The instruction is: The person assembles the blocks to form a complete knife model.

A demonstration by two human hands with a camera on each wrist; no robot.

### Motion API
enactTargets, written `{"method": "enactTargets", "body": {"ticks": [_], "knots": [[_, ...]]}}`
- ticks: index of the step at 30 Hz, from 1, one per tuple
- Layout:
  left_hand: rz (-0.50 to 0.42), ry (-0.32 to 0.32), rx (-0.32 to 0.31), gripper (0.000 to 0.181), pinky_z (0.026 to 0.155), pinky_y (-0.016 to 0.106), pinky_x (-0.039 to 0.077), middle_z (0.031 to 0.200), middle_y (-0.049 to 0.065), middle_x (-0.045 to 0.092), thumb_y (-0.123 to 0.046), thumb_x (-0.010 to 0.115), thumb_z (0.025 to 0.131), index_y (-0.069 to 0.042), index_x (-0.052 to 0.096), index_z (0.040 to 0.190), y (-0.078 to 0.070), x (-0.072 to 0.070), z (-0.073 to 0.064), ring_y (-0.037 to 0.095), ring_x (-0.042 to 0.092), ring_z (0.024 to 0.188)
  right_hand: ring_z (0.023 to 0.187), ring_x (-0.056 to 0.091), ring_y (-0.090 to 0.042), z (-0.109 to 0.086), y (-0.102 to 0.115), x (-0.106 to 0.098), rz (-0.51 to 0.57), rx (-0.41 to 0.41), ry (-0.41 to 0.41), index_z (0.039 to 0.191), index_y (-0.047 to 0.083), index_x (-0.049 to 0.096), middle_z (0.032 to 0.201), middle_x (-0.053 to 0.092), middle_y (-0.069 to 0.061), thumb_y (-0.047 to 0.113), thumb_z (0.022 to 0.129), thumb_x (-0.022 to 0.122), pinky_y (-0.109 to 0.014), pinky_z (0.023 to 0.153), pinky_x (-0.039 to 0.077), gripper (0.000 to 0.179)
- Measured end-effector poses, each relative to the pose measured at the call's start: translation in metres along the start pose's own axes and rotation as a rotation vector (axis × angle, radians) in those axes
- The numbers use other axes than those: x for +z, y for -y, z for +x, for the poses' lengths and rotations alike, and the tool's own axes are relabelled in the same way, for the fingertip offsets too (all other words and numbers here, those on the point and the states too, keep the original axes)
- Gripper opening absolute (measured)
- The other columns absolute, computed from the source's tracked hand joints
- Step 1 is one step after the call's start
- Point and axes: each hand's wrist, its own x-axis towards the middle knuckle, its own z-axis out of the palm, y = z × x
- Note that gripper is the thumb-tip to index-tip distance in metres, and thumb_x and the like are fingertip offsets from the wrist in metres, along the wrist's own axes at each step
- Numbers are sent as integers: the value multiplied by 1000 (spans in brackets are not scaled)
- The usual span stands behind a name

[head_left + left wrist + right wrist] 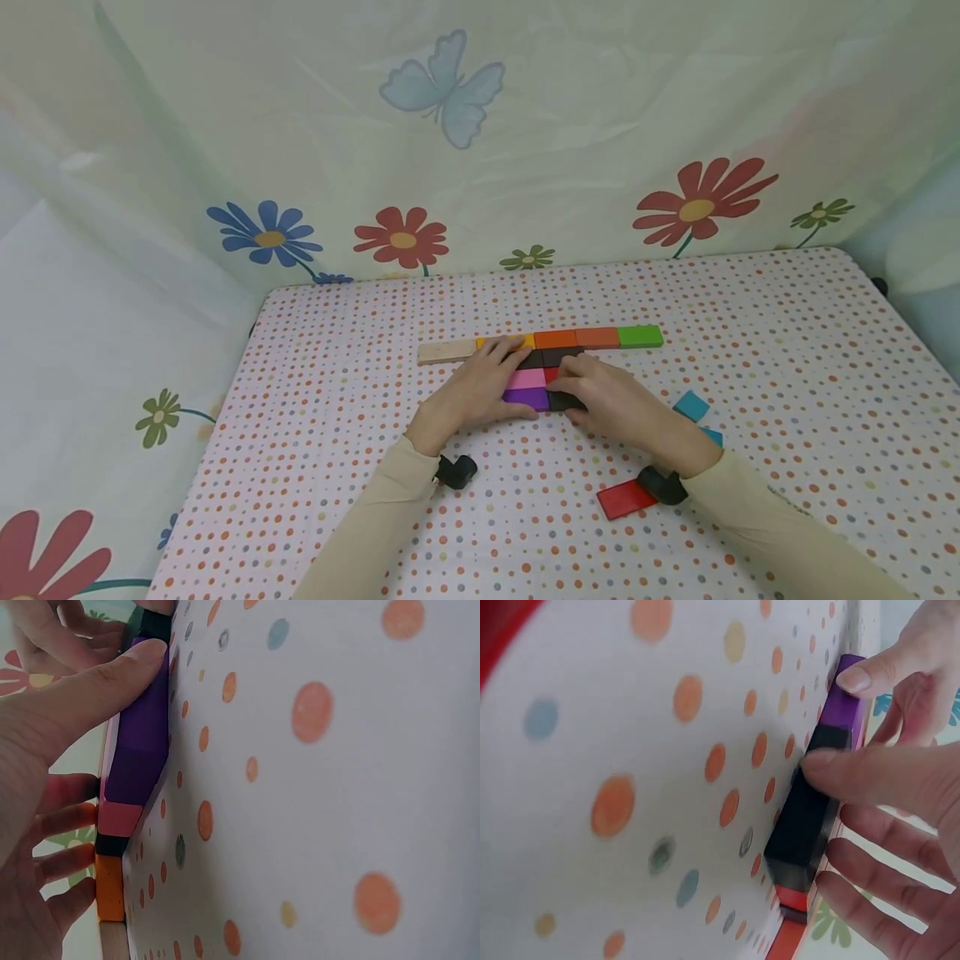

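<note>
Flat coloured blocks lie edge to edge in rows on the dotted cloth. Nearest in the head view are a purple block (527,399) and a black block (566,402), with a pink block (527,379) and a partly covered red block (551,375) behind, then two dark brown blocks (562,357). My left hand (476,385) spreads over the left side, its thumb pressing the purple block's near side and its fingers reaching the yellow block (528,341). With thumb and fingers, my right hand (611,396) pinches the black block (802,817) beside the purple one.
The far row continues with a plain wood block (447,352), an orange block (555,339), a red-orange block (597,337) and a green block (641,336). Teal blocks (692,406) and a loose red block (626,499) lie around my right forearm. A flowered curtain (585,150) hangs behind the table.
</note>
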Motion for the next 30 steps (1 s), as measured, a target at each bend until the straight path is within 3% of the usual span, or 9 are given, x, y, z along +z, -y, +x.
{"method": "enactTargets", "body": {"ticks": [12,18,25,30], "knots": [[8,-4,9,96,125,42,29,170,9,28,-62,73,92,-9,35,164,1,-1,0,28,27,155,94,63,-23,2,0,1,12,24,16,108,3,78,106,65,-9,6,79,92,-41,83,60,33],[24,1,1,96,125,42,28,171,8,26,-63,70,93,-10,33,164,1,-1,0,27,25,156,93,61,-21,0,-5,-1,71,-17,-2,111,5,77,106,64,-8,8,83,89,-40,81,59,30],[80,29,-16,95,126,43,27,172,9,22,-63,65,96,-8,28,165,-7,-3,1,28,22,158,103,60,-20,-15,-27,-17,169,-27,-61,119,7,74,116,62,-5,11,89,84,-40,84,58,32],[116,35,-24,102,127,43,24,172,11,21,-70,62,93,-7,27,165,-19,-1,4,29,23,158,107,59,-20,-32,-45,-27,241,23,-20,116,13,75,115,63,-1,11,90,83,-44,87,58,27]]}}
